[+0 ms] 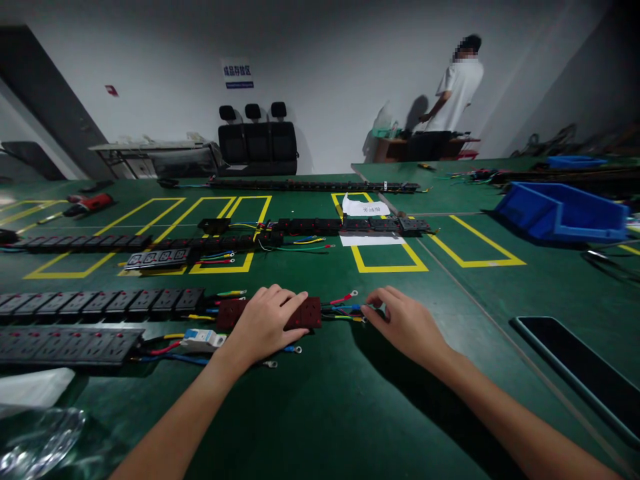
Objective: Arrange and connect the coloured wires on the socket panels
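My left hand (pixel 267 327) lies over a dark red socket strip (pixel 311 313), fingers across its top and thumb along its near side. The hand hides the strip's middle. Short wires with ring terminals leave its right end. My right hand (pixel 403 323) pinches the end of the blue wire (pixel 345 308) there between thumb and fingertips. Just behind it, a red wire (pixel 343 299) points up and away; a yellow-green wire (pixel 350 319) runs in front. Left of my left hand lie two black socket strips (pixel 100 303) and a small white breaker (pixel 203 340) with wires attached.
More black socket strips (pixel 80 242) lie farther back on the green table (pixel 320 413), among yellow tape outlines. A blue bin (pixel 560 213) and a phone (pixel 575 373) are at right, a red power drill (pixel 90 205) at far left. A person (pixel 457 97) stands by the back wall.
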Demonstrator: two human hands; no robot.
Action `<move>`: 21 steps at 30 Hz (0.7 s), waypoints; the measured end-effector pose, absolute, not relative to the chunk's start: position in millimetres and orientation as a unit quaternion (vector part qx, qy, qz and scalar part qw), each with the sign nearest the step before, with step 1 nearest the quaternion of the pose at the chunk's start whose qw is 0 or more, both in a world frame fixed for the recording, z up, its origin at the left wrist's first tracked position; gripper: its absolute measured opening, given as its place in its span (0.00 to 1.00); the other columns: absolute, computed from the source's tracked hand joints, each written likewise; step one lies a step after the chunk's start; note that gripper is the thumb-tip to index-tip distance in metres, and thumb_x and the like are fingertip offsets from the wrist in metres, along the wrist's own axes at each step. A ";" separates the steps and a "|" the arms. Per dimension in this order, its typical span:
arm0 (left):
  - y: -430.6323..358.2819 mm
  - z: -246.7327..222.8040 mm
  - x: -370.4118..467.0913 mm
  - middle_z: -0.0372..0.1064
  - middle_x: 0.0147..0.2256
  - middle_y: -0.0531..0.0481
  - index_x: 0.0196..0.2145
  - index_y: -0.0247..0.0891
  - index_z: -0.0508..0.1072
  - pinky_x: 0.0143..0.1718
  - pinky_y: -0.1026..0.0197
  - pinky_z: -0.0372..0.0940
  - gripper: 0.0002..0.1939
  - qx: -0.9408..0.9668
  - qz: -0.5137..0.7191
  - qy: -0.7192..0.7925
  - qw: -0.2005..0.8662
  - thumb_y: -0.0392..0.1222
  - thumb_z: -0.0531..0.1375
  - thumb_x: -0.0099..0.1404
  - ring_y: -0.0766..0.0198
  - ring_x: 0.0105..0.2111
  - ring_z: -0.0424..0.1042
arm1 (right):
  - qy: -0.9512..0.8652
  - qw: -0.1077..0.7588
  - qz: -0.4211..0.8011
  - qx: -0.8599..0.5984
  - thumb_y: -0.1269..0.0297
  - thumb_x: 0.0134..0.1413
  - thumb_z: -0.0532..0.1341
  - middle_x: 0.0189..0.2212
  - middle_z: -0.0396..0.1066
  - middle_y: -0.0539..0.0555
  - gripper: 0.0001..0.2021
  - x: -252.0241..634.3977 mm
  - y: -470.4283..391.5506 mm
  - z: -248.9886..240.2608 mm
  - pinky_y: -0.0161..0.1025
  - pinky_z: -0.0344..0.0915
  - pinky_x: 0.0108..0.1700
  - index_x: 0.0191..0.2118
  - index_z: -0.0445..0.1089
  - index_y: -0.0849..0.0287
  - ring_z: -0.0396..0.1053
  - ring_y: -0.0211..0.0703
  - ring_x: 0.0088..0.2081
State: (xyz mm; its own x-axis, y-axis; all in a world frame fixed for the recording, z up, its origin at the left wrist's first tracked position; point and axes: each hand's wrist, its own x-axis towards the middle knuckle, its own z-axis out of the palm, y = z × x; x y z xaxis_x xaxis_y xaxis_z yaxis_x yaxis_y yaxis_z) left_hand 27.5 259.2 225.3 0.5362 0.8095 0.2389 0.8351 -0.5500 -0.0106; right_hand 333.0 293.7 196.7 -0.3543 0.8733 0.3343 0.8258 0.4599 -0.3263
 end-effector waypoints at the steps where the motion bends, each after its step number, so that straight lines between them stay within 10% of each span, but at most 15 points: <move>1: 259.4 225.2 27.3 0.73 0.51 0.40 0.63 0.36 0.67 0.46 0.50 0.64 0.33 -0.876 -0.102 -0.469 0.060 0.52 0.68 0.66 0.50 0.48 0.70 | -0.822 0.233 0.052 -0.517 0.58 0.66 0.59 0.35 0.73 0.52 0.08 332.8 293.6 196.6 0.38 0.54 0.28 0.38 0.71 0.54 0.69 0.41 0.28; 21: 259.7 224.8 26.8 0.72 0.53 0.40 0.64 0.37 0.66 0.48 0.50 0.63 0.33 -0.870 -0.091 -0.484 0.037 0.54 0.66 0.67 0.49 0.49 0.70 | -0.847 0.197 0.051 -0.491 0.62 0.66 0.57 0.40 0.76 0.54 0.12 338.9 291.6 205.3 0.39 0.59 0.30 0.49 0.75 0.53 0.74 0.44 0.33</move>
